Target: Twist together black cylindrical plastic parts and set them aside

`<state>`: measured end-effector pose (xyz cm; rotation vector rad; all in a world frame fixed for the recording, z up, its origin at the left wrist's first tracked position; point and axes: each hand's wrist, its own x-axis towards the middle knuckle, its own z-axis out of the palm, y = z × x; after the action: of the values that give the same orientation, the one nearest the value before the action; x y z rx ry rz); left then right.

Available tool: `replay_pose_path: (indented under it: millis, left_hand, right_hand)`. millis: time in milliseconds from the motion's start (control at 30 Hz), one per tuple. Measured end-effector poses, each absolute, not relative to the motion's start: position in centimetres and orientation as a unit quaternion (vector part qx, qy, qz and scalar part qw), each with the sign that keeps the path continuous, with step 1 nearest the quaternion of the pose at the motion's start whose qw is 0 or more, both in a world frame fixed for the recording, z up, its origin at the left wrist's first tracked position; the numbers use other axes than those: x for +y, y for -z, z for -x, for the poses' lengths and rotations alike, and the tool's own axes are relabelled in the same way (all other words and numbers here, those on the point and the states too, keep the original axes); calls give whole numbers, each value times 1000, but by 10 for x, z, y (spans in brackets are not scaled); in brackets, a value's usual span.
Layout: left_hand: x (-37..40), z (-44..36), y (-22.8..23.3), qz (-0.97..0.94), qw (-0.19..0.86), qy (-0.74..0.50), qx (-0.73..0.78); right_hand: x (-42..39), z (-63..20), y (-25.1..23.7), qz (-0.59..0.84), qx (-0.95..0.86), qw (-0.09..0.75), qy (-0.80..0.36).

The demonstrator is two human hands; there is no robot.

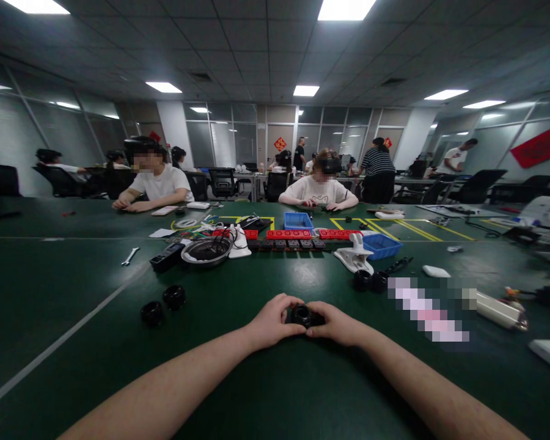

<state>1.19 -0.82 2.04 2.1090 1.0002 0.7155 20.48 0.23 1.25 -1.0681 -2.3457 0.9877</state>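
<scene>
Between my two hands is a black round part [301,315] with an open centre facing up, on or just above the green table; its exact kind is unclear. My left hand [275,321] closes on it from the left, thumb in front and fingers behind. From the other side my right hand [334,324] grips its right edge, with the fingertips partly hidden. Two similar black parts, one [151,312] in front of the other [174,297], sit to the left. Another such pair, one part [362,280] beside the other [380,281], lies ahead on the right.
Ahead stand a metal bowl [197,261], a white clip stand [355,256], blue trays [381,246] and red strips [289,234]. A wrench [129,256] lies left; a beige cylinder [497,310] lies right. Two people sit across the green table [256,403].
</scene>
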Motion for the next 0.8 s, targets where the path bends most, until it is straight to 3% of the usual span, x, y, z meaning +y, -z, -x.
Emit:
replay_pose_path:
  millis: [100,233,367,600,800]
  left_hand:
    - [-12,-17,-18,-800,331,-286,411]
    - [-14,-24,-6,-764,296,-340,462]
    - [-12,-25,-2,-756,286,-357,469]
    - [-3,-13,-12,-789,364,-293,399]
    - [-1,-12,-15,-794,388,-282,373]
  right_hand:
    - [0,-200,-7,440,-819,191,-315]
    - [-10,-186,-3,551,-801,181,-152]
    - [-17,-179,-6,568,-807,155,-42]
    - [-5,-198,-14,399,-866,186,-236]
    - [-1,-205,-19,363,-848,179,-343]
